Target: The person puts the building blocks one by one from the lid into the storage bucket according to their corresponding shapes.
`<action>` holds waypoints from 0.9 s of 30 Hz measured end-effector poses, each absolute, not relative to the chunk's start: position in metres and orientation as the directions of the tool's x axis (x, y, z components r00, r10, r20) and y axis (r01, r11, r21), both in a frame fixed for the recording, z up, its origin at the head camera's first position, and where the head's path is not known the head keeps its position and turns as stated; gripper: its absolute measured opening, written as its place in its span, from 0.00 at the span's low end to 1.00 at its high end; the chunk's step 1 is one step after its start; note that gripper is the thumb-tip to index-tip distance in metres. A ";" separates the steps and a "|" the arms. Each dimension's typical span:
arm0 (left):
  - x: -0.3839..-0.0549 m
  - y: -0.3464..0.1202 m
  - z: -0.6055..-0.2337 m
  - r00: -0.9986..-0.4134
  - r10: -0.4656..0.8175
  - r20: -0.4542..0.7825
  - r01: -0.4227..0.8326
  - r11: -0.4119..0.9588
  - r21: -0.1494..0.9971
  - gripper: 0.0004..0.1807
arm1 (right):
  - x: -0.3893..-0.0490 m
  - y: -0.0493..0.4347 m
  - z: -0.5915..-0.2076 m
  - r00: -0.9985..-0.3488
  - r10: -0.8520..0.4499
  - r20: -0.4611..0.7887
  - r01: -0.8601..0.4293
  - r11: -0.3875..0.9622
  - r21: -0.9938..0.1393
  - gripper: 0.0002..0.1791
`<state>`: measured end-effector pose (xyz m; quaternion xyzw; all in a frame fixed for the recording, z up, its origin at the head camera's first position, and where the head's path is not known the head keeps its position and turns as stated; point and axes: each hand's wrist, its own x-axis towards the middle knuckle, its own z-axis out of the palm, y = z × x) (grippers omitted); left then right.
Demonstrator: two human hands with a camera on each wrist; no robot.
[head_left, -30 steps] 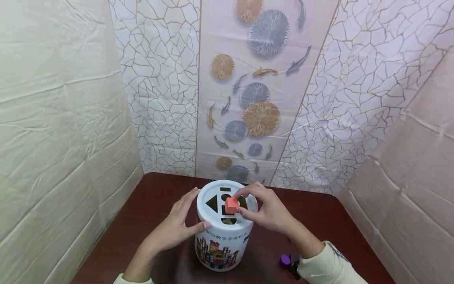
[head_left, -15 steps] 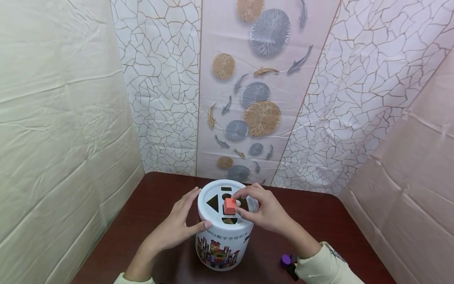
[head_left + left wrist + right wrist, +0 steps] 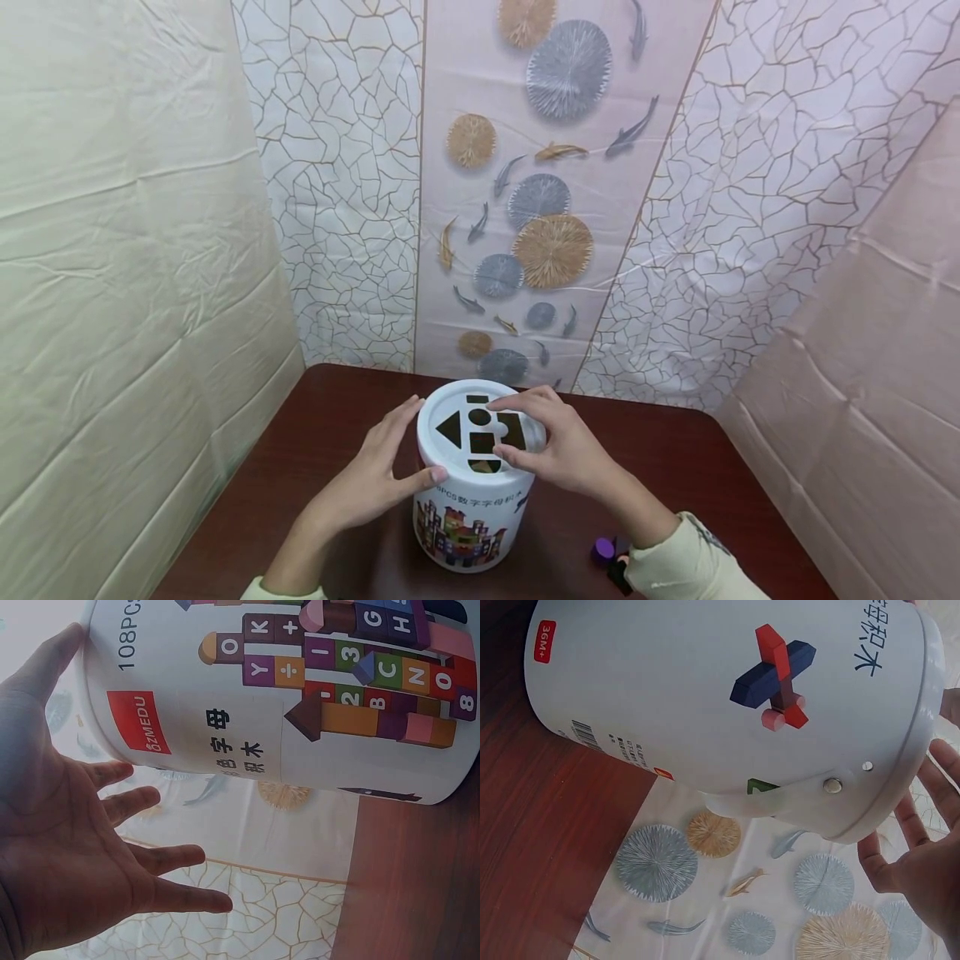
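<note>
A white block bucket (image 3: 467,533) stands upright on the dark red table, with printed toy blocks on its side. Its white lid (image 3: 447,458) has a triangle, a circle, a square and other cut-out holes. My left hand (image 3: 366,477) rests against the lid's left rim, thumb at the front edge and fingers fairly straight. Over the lid's right side is my right hand (image 3: 572,443), thumb and index finger apart near the square hole (image 3: 482,442) with nothing between them. In the right wrist view, the right hand (image 3: 930,862) shows loosely bent fingers beside the rim.
A purple round block (image 3: 603,551) and a black piece (image 3: 620,573) lie on the table (image 3: 675,467) near my right sleeve (image 3: 693,558). The bucket's white handle (image 3: 754,804) hangs at its side. Patterned cloth (image 3: 360,208) rises behind the table.
The orange cube, pinched by my right hand over the square hole, is gone from sight. The right thumb and index finger are now apart. My left hand has stayed put.
</note>
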<state>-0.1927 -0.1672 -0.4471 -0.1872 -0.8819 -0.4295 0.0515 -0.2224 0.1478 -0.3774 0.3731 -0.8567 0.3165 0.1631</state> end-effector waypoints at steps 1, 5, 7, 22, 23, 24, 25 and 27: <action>-0.193 -0.167 -0.447 -0.925 0.284 0.252 0.373 0.559 0.741 0.59 | -0.222 0.148 -0.377 -0.668 -0.536 0.517 -0.743 0.521 -0.420 0.29; -0.192 -0.168 -0.449 -0.925 0.283 0.254 0.374 0.558 0.741 0.59 | -0.220 0.150 -0.376 -0.668 -0.541 0.511 -0.743 0.519 -0.421 0.29; -0.192 -0.169 -0.450 -0.926 0.282 0.250 0.370 0.556 0.744 0.59 | -0.219 0.150 -0.376 -0.666 -0.543 0.511 -0.745 0.520 -0.418 0.28; -0.192 -0.168 -0.447 -0.922 0.283 0.263 0.381 0.554 0.740 0.59 | -0.217 0.168 -0.374 -0.608 -0.554 0.568 -0.788 0.506 -0.351 0.25; -0.192 -0.168 -0.447 -0.922 0.282 0.266 0.383 0.555 0.738 0.59 | -0.217 0.170 -0.375 -0.608 -0.553 0.570 -0.788 0.510 -0.345 0.26; -0.192 -0.168 -0.447 -0.921 0.282 0.270 0.386 0.556 0.736 0.59 | -0.217 0.172 -0.375 -0.606 -0.552 0.572 -0.788 0.512 -0.341 0.26; -0.192 -0.168 -0.447 -0.920 0.281 0.272 0.387 0.557 0.735 0.59 | -0.216 0.174 -0.376 -0.611 -0.549 0.571 -0.785 0.518 -0.341 0.26; -0.192 -0.168 -0.448 -0.920 0.280 0.276 0.389 0.558 0.733 0.59 | -0.216 0.178 -0.377 -0.613 -0.543 0.575 -0.781 0.527 -0.335 0.26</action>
